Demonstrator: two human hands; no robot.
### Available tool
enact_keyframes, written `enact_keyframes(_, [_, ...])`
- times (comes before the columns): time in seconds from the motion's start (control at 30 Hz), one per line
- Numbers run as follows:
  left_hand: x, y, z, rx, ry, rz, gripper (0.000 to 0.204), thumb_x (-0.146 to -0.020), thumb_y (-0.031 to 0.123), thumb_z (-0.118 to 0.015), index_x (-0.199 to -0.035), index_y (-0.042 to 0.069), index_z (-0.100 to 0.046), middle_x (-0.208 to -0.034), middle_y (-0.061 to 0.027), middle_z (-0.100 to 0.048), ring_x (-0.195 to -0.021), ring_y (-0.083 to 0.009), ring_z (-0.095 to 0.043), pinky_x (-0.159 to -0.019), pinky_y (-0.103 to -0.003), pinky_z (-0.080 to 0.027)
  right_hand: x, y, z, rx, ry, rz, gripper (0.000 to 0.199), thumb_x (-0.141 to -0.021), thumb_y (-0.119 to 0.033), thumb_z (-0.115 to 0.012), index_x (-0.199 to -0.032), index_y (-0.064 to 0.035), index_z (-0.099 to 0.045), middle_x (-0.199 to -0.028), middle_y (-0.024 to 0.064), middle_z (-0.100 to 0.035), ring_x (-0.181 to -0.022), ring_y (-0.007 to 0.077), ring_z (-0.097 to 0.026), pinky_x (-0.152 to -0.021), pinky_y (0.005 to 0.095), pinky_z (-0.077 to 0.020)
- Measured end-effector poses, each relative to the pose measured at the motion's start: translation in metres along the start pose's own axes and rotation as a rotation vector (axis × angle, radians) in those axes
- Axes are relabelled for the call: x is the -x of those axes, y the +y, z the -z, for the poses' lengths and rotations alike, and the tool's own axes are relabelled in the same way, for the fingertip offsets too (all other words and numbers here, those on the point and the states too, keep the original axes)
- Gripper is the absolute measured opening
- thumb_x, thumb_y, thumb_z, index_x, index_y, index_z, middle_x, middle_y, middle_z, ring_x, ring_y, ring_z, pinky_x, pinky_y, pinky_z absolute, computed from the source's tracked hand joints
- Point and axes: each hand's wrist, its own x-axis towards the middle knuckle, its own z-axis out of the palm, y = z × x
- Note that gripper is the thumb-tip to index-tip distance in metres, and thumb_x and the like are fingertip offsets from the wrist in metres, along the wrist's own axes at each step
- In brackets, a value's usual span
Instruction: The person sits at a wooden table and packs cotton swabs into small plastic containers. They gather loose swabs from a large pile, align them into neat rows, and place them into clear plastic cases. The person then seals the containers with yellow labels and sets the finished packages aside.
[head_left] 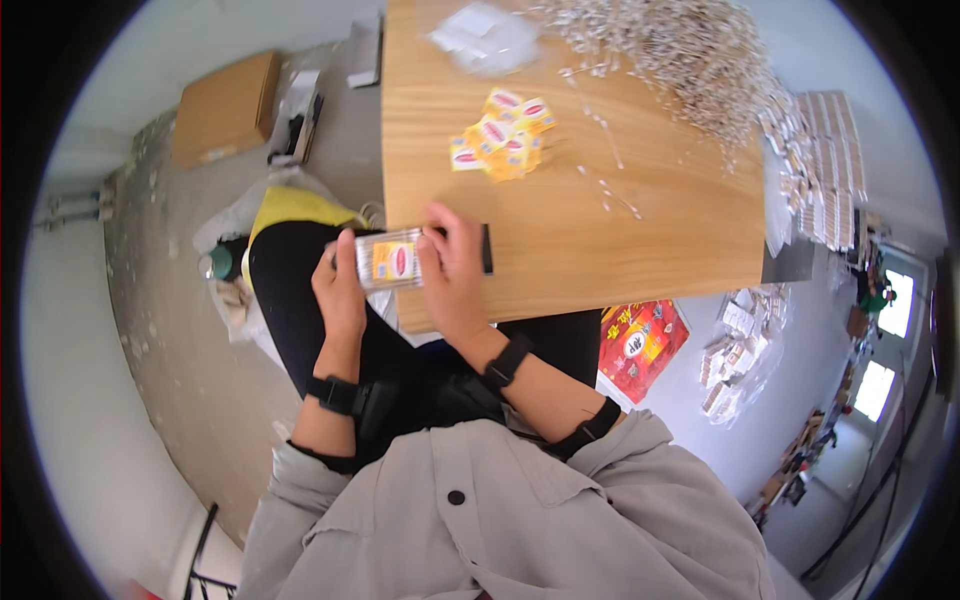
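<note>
Between both hands, over the near left corner of the table, is a clear pack of cotton swabs (392, 259) with a yellow and red label facing up. My left hand (343, 293) grips its left end, thumb along the side. At the right end, my right hand (453, 280) has its thumb and fingers closed on the pack. A dark flat object (487, 249) shows past the right hand, mostly hidden by it. Farther up the table lies a loose pile of yellow labels (503, 137) with red ovals.
A large heap of loose cotton swabs (690, 60) covers the table's far right, with stray swabs (610, 190) nearby. Clear plastic bags (487, 40) lie at the far left. Stacked swab packs (830, 160) stand beyond the right edge. A red printed bag (645, 350) lies below the table.
</note>
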Motion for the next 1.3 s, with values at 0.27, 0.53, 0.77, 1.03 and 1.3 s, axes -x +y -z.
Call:
enact_keyframes(0.27, [0.050, 0.054, -0.021, -0.715, 0.150, -0.892, 0.041, -0.084, 0.000, -0.060, -0.124, 0.000, -0.048, -0.125, -0.0155, -0.049, -0.115, -0.0299, -0.044, -0.092, -0.036, -0.039, -0.062, 0.014, 0.237, 0.959, 0.433, 0.277, 0.031, -0.081, -0.009, -0.070, -0.111, -0.0060, -0.063, -0.105, 0.0159, -0.054, -0.107, 0.0319, -0.050, -0.093, 0.0422, -0.0409])
enact_keyframes(0.53, [0.083, 0.034, -0.168, -0.953, -0.600, -1.033, 0.075, -0.074, 0.011, -0.073, -0.142, 0.003, -0.042, -0.150, -0.0230, -0.031, -0.139, -0.0426, -0.029, -0.113, -0.049, -0.026, -0.089, 0.025, 0.214, 0.657, 0.260, 0.171, 0.013, -0.079, -0.013, -0.074, -0.090, -0.0077, -0.070, -0.083, 0.0088, -0.059, -0.076, 0.0245, -0.061, -0.070, 0.0370, -0.0502])
enact_keyframes(0.77, [0.062, 0.001, -0.212, -1.322, -0.616, -1.085, 0.067, -0.086, 0.034, -0.063, -0.143, 0.004, -0.042, -0.154, -0.0159, -0.032, -0.144, -0.0308, -0.028, -0.116, -0.050, -0.021, -0.140, 0.011, 0.219, 0.767, 0.401, 0.320, 0.016, -0.076, -0.016, -0.075, -0.087, -0.0063, -0.068, -0.084, 0.0116, -0.057, -0.078, 0.0289, -0.058, -0.072, 0.0389, -0.0489])
enact_keyframes(1.03, [0.066, 0.007, -0.205, -1.223, -0.657, -1.013, 0.063, -0.086, 0.031, -0.062, -0.140, 0.004, -0.046, -0.152, -0.0186, -0.034, -0.143, -0.0317, -0.030, -0.116, -0.050, -0.022, -0.139, 0.006, 0.239, 0.718, -0.257, -0.015, 0.030, -0.073, -0.018, -0.077, -0.099, -0.0070, -0.065, -0.096, 0.0133, -0.056, -0.086, 0.0297, -0.057, -0.073, 0.0395, -0.0488])
enact_keyframes(1.3, [0.063, 0.002, -0.209, -1.210, -0.670, -1.004, 0.065, -0.085, 0.031, -0.062, -0.141, 0.003, -0.044, -0.154, -0.0180, -0.030, -0.145, -0.0304, -0.026, -0.117, -0.051, -0.020, -0.214, 0.027, 0.190, 0.778, 0.066, 0.240, 0.026, -0.075, -0.017, -0.075, -0.098, -0.0081, -0.066, -0.091, 0.0113, -0.057, -0.085, 0.0286, -0.059, -0.073, 0.0396, -0.0495])
